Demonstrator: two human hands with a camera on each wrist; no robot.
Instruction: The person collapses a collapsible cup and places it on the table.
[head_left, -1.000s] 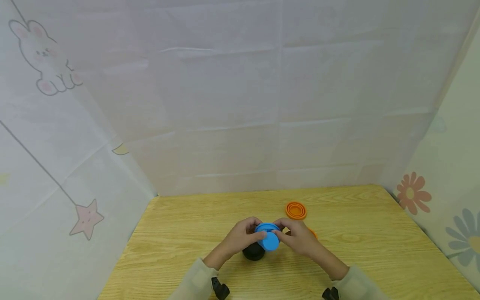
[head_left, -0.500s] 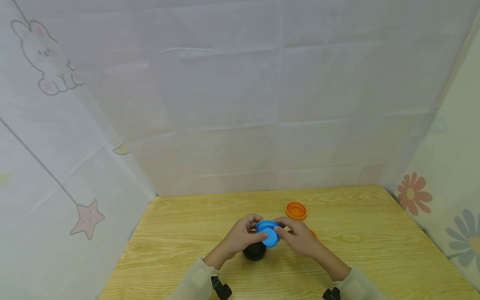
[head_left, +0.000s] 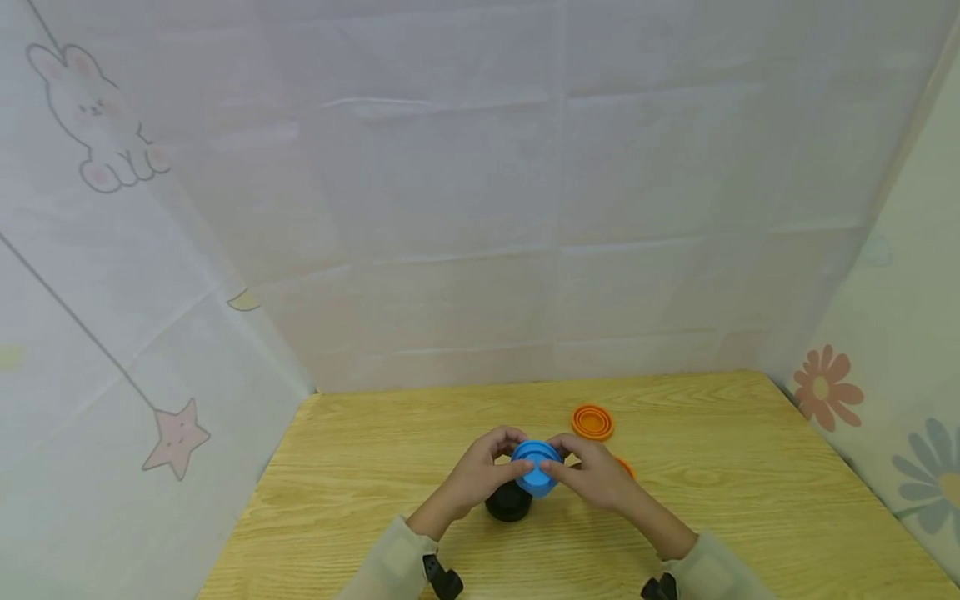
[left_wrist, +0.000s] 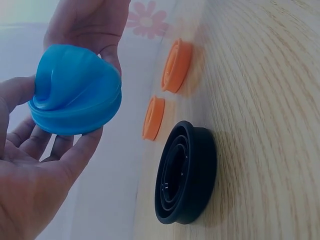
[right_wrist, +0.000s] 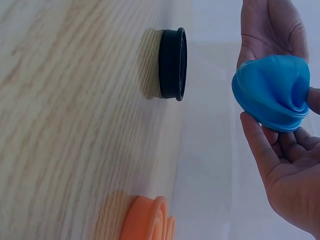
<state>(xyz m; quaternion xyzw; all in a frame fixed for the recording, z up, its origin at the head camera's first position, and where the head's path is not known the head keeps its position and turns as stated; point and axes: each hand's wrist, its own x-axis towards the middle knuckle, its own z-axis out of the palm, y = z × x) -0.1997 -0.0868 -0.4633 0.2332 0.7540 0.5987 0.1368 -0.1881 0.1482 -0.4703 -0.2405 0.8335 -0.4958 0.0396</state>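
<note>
Between both hands, held above the table, is a blue collapsible cup (head_left: 537, 482) of soft material. Its wall looks dented and folded in the left wrist view, where the cup (left_wrist: 80, 95) shows its rim low and its buckled side up. My left hand (head_left: 480, 477) grips it from the left, thumb pressing on the wall and fingers behind the rim. From the other side my right hand (head_left: 600, 477) grips it the same way, its thumb close to the left one. Just below the left hand a black collapsed cup (head_left: 508, 502) rests on the table.
One orange collapsed cup (head_left: 592, 422) lies on the wooden table (head_left: 375, 450) behind the hands. A second orange cup (head_left: 627, 468) is mostly hidden by the right hand. Beyond the table's far edge hangs a pale cloth backdrop (head_left: 480, 250).
The blue cup's flat round base faced the camera earlier; it has been pushed in under the thumbs, and the wall now looks folded. Both hands have stayed nearly in place.
</note>
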